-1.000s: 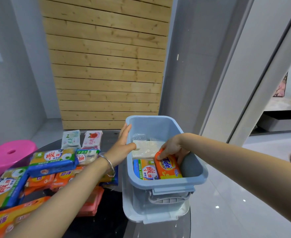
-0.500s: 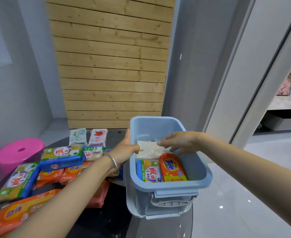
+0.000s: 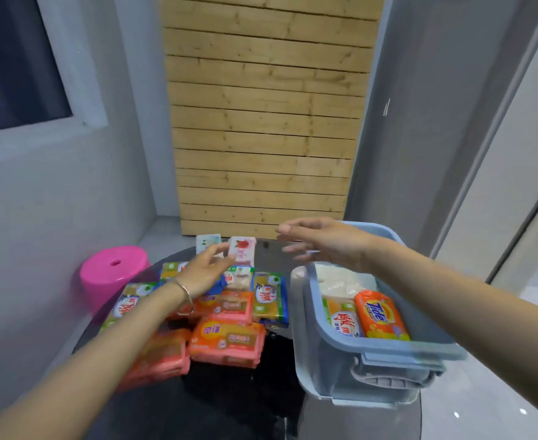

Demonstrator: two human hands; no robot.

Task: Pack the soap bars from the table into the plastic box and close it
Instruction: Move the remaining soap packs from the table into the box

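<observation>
Black table (image 3: 229, 404) — soaps piled | plastic box (image 3: 385, 354) — three bars | two hands

left hand (image 3: 205, 274): reaching forward, fingers spread, empty | right hand (image 3: 321, 241): raised, palm down, fingers loose, empty

Box opening: plastic box (image 3: 388, 346) open at top; far end holds only a low white pack (image 3: 340, 282).
Near end: Tide bar (image 3: 380, 315) fills it.
9 o'clock of box: soap packs (image 3: 229, 339) crowd the table (image 3: 229, 404).
6 o'clock: bare tabletop.
</observation>
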